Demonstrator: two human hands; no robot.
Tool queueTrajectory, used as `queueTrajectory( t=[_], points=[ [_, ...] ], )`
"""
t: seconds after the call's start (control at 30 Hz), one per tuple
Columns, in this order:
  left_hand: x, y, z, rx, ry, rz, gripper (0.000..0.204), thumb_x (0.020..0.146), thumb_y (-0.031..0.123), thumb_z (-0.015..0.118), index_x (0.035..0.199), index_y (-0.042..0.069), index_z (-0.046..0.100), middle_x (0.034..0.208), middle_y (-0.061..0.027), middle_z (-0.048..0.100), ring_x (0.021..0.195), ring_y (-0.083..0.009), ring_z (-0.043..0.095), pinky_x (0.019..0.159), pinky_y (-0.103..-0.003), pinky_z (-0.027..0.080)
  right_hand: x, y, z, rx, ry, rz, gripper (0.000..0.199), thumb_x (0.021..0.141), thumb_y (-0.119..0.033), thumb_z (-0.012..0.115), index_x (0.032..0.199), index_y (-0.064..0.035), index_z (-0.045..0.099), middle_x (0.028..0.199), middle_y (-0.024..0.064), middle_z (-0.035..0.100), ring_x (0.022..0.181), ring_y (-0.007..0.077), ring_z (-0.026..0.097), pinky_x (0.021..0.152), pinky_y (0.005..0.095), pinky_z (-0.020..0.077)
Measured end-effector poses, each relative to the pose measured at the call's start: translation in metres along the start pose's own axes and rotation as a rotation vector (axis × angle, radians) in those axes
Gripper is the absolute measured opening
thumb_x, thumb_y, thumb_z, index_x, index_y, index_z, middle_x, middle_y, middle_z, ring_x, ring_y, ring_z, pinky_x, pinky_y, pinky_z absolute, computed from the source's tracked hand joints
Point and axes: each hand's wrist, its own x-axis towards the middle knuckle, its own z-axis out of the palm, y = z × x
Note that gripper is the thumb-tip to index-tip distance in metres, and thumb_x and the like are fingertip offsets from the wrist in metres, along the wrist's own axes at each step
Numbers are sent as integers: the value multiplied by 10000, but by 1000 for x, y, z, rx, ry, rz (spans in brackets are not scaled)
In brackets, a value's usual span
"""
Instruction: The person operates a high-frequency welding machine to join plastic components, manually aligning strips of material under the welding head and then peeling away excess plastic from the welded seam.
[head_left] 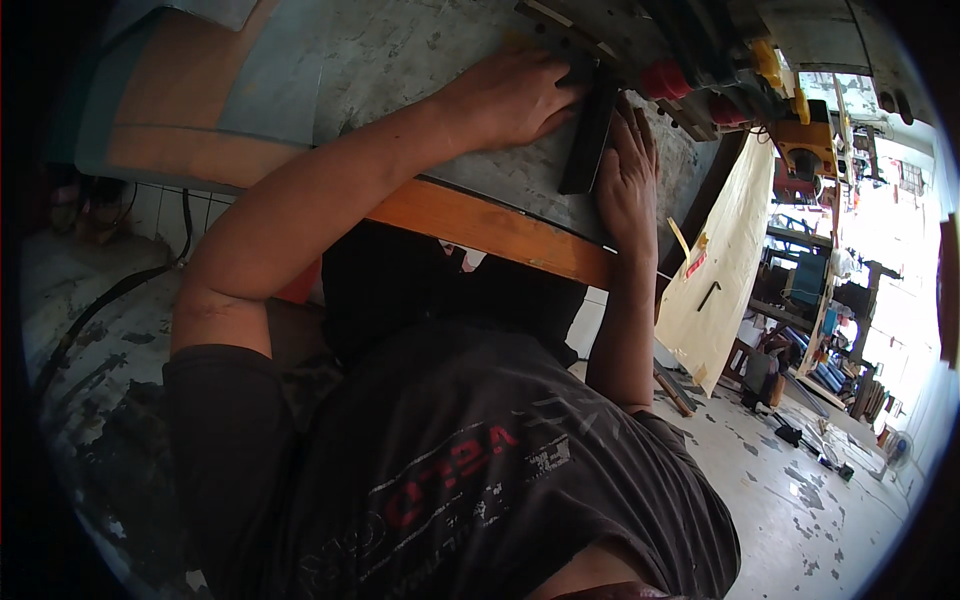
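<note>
A dark straight bar (590, 142) lies on a worn grey metal tabletop (370, 70) between my two hands. On its left side my left hand (515, 98) rests with its fingers curled toward the bar's far half. A small dark piece shows by those fingertips, and whatever they grip is hidden. My right hand (628, 180) lies along the bar's right side, its fingers stretched out forward and touching or nearly touching it. The far end of the bar runs in under machine parts.
Machine parts with a red knob (663, 78) overhang the far side. An orange-brown edge (500, 225) borders the tabletop near my body. To the right hang a cream sheet (715, 270) with a hex key on it and cluttered shelves (800, 270). A black cable (105, 290) runs at left.
</note>
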Motion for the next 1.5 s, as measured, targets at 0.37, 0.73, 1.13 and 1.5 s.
queueTrajectory(
  t=[0.37, 0.73, 1.13, 1.5],
  points=[
    [-1, -1, -2, 123, 68, 74, 365, 1026, 290, 671, 1348, 122, 702, 1332, -122, 636, 1288, -313, 601, 1095, -487, 488, -5, -5, -2, -17, 15, 16, 595, 974, -168, 438, 1552, -123, 575, 1726, 105, 414, 1641, 362, 265, 1338, 569, 160],
    [-1, -5, -6, 22, -69, 133, 416, 1050, 248, 623, 1417, 56, 667, 1517, -113, 627, 1463, -264, 526, 1206, -483, 397, -59, -29, -23, 133, -38, -24, 623, 911, -93, 497, 1525, -105, 595, 1691, 134, 458, 1622, 413, 285, 1338, 593, 147],
    [6, 3, -28, -68, -181, 205, 373, 933, 124, 708, 1294, 32, 723, 1398, -135, 697, 1404, -321, 586, 1238, -524, 399, -88, -34, -29, 150, -50, -97, 536, 860, -81, 689, 1393, -136, 698, 1634, 62, 542, 1576, 360, 389, 1334, 611, 182],
    [13, 11, -33, -52, -199, 213, 282, 885, 102, 710, 1148, 2, 698, 1366, -180, 667, 1337, -391, 600, 1236, -572, 383, -91, -29, -27, 204, -6, -134, 459, 868, -124, 727, 1327, -114, 715, 1567, 76, 593, 1543, 335, 437, 1321, 624, 213]
  ],
)
